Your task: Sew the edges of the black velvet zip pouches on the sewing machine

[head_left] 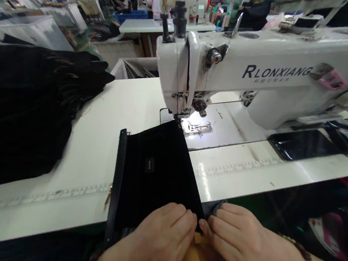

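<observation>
Fingers [184, 221] curled and pressed together on both sides, tips meeting at the near right corner of the black fabric panel [153, 169]. Left hand [159, 237] lies on top of the panel's near edge; right hand [234, 235] pinches the same corner from the right. Panel lies flat on the white table [72, 155], far corner under the needle of the sewing machine [248, 71]. Small label [149, 165] on it, text unreadable. Tan piece [199, 242] below my hands, mostly hidden. Thumbs out of sight. Wrists cut off by the frame. Black fabric pile [17, 111] far left, phone [303, 143] right.
</observation>
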Demonstrator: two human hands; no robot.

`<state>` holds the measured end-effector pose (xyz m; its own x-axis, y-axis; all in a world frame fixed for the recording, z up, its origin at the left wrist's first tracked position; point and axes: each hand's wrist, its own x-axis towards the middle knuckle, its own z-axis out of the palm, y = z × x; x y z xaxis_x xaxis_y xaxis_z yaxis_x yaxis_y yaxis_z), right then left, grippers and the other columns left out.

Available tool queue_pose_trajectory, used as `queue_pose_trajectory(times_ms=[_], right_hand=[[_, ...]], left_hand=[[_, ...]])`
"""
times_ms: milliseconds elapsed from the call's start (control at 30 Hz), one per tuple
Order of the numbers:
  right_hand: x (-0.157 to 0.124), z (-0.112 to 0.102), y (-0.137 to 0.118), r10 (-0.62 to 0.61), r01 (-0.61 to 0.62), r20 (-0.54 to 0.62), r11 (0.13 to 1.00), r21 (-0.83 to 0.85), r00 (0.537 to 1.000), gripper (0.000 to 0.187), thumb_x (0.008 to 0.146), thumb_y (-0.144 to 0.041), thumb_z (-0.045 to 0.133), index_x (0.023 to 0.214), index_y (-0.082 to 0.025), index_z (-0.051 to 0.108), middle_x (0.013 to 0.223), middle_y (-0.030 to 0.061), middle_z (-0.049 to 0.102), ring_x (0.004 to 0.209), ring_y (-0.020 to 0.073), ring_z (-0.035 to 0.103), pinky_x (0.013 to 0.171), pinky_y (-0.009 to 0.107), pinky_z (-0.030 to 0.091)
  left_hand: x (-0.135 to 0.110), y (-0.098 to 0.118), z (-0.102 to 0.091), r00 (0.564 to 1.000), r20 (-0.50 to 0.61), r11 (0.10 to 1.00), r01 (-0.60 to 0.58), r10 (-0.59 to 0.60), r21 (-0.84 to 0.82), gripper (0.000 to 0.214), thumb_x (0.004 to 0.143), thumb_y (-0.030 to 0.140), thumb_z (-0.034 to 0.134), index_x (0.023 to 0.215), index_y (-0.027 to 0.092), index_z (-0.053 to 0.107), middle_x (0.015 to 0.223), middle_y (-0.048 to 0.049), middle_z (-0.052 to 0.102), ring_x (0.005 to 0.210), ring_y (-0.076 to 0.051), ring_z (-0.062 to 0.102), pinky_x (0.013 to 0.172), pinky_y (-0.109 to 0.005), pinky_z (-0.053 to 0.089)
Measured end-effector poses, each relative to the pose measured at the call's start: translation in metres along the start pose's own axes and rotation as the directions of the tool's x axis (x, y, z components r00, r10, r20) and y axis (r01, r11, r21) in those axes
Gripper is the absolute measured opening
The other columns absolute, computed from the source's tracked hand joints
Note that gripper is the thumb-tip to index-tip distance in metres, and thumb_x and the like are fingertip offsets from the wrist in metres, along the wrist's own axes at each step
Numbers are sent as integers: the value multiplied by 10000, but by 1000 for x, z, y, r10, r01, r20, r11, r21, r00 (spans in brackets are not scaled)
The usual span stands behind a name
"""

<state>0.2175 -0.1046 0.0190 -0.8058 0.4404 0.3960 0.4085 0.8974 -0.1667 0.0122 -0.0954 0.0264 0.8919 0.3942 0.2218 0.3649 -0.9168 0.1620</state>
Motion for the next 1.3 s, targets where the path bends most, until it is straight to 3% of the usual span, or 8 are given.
queue_pose_trajectory(times_ms=[200, 567, 867, 1033, 1167, 1300], right_hand=[[14, 12, 19, -17, 20, 67, 999, -33, 998, 250, 847, -40, 359, 739, -96, 577, 618, 39, 515, 538, 137, 410, 504, 302, 310], [41, 19, 60, 75, -85, 249, 996, 29, 966, 163, 814, -66, 416, 741, -146, 537, 659, 33, 525, 581, 155, 425, 564, 301, 312], [61, 24, 97, 72, -72, 290, 997, -10, 954, 163, 835, -95, 430, 722, -158, 528, 638, 10, 524, 552, 139, 416, 552, 297, 297], [66, 30, 113, 89, -83, 235, 996, -36, 968, 220, 866, -102, 388, 697, -156, 519, 616, 4, 507, 524, 129, 380, 516, 292, 247], [66, 37, 120, 112, -97, 142, 989, -112, 983, 271, 892, -112, 343, 703, -147, 535, 585, 6, 486, 509, 126, 354, 497, 301, 207], [65, 42, 127, 137, -115, 100, 972, -205, 985, 242, 908, -141, 334, 935, -101, 571, 574, -2, 497, 491, 121, 354, 483, 301, 182]], left_hand=[[2, -25, 7, 998, 48, 999, 43, -45, 31, 176, 858, 89, 411, 770, 131, 558, 788, -57, 574, 748, -168, 505, 719, -312, 479], [11, -71, 19, 998, 21, 995, -67, 65, 80, 251, 853, 67, 337, 823, 87, 585, 820, -94, 569, 758, -196, 513, 671, -339, 489], [22, -108, 13, 972, -188, 985, -118, 141, 128, 339, 875, 28, 272, 802, 52, 602, 782, -94, 598, 710, -183, 532, 639, -319, 494], [31, -124, 15, 981, -127, 978, -121, 143, 169, 363, 877, 26, 262, 751, 73, 599, 722, -78, 582, 688, -176, 529, 615, -315, 493], [37, -138, 14, 974, -175, 972, -108, 147, 210, 393, 887, 30, 243, 733, 76, 602, 697, -63, 591, 654, -162, 525, 614, -282, 494], [42, -152, 14, 966, -207, 963, -101, 155, 249, 391, 900, 51, 238, 764, 70, 604, 699, -59, 604, 644, -155, 527, 654, -265, 494]])
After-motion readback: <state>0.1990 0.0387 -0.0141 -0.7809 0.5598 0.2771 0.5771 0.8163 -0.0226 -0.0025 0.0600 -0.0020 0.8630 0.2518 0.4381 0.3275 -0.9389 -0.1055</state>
